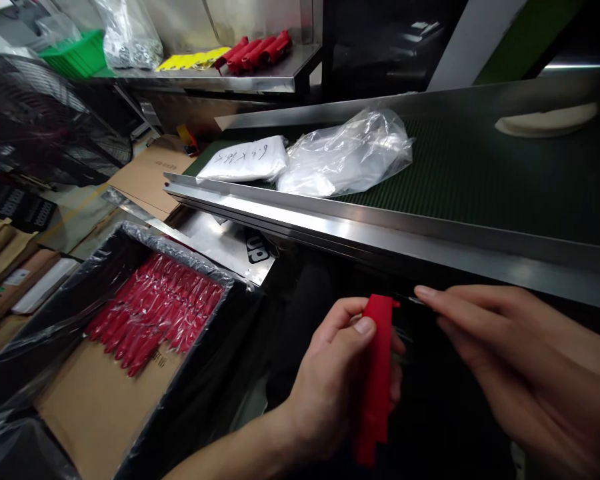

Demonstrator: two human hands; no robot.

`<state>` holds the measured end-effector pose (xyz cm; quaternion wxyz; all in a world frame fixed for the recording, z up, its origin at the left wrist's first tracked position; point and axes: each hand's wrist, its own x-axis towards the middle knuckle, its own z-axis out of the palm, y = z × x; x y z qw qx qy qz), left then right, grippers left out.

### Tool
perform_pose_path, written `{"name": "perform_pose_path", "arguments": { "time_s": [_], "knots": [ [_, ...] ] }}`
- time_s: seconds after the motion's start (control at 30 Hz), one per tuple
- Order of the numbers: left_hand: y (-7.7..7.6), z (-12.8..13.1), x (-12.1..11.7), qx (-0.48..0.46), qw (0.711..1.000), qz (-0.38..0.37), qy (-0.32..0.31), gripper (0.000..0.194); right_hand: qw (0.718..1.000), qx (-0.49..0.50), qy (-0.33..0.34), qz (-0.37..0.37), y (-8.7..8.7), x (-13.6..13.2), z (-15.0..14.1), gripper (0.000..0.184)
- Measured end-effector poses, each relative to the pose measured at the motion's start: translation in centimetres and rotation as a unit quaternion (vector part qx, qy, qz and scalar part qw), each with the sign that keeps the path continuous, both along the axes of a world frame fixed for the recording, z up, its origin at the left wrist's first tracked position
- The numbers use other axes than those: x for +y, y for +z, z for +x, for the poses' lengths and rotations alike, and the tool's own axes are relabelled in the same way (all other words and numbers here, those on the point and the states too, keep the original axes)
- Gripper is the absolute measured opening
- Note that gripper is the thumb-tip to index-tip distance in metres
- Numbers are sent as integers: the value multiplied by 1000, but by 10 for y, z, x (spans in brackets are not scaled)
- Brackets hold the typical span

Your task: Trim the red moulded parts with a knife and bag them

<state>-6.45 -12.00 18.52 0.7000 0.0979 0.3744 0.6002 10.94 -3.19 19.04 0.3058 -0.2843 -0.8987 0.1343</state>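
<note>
L hand (pixel 325 373), low at 5-6 o'clock, grips a red part (pixel 379 367): thumb on the near face, fingers wrapped round behind. Part's at 5 o'clock, long, near upright, bottom end tilted a bit L. R hand (pixel 520 367) is at 4 o'clock, thumb & fingers drawn tog., tips near the part's top but apart from it. Thin shiny bit btwn them, too blurred to make out, so can't tell if R hand holds anything.

At 8 o'clock, a box (pixel 205 373) lined w/ black plastic; in its far end, rows of red pieces (pixel 155 307) under clear wrap, bare brown cardboard nearer.

Conveyor (pixel 470 180), dark green ribbed belt w/ metal sides, spans 11 to 3 o'clock. On it: white pack (pixel 247 160) w/ upside-down handwriting at 11, clear bag (pixel 355 153) touching it at 1, pale curved piece (pixel 547 121) well apart at 2.

Shelf (pixel 250 85) up at 10-12 o'clock: a few red shells (pixel 260 55), yellow sheets (pixel 190 60) just beside, then a bag of small bits (pixel 133 43) & a green bin (pixel 77 55). Fan (pixel 50 113) at 10, below the bin; brown cartons (pixel 35 270) at 9.
</note>
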Motion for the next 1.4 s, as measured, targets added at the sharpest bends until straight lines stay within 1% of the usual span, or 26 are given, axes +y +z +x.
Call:
{"name": "perform_pose_path", "arguments": {
  "time_s": [0.13, 0.3, 0.4, 0.53, 0.7, 0.83, 0.9, 1.0, 1.1, 1.27, 1.4],
  "knots": [
    [0, 1, -2, -2, 1000, 2, -3, 28, 999, -28, 16, 14, 2, -2, -1, 49],
    [-2, 3, -3, -7, 1000, 11, 4, 30, 999, -42, -14, -11, 9, -6, -3, 47],
    [-3, 2, -3, -5, 1000, 8, 4, 29, 999, -48, -19, -18, 8, -5, 0, 46],
    [-3, 2, -2, -5, 1000, 1, 2, 29, 998, -44, 19, 28, 4, 0, 3, 47],
    [-1, 3, -1, 4, 1000, 1, 2, 29, 998, -49, -25, -26, 6, -7, 2, 47],
    [1, 1, 1, -6, 1000, 1, 6, 27, 998, -59, -6, -9, 6, -15, 3, 48],
    [1, -1, 2, -1, 1000, -10, 2, 27, 998, -68, 8, 0, 4, -16, 4, 52],
    [3, -4, 5, 12, 1000, -16, -1, 27, 996, -57, 42, 60, -1, -14, 6, 56],
    [7, -7, 9, 20, 1000, -2, 11, 25, 991, -41, 61, 109, -9, -12, 8, 56],
    [11, -11, 17, 22, 1000, 8, 14, 21, 988, -40, 70, 133, -21, -19, 9, 57],
    [10, -13, 25, 35, 998, 40, 38, 17, 992, -27, 51, 116, -26, -33, 9, 50]
  ]
}}
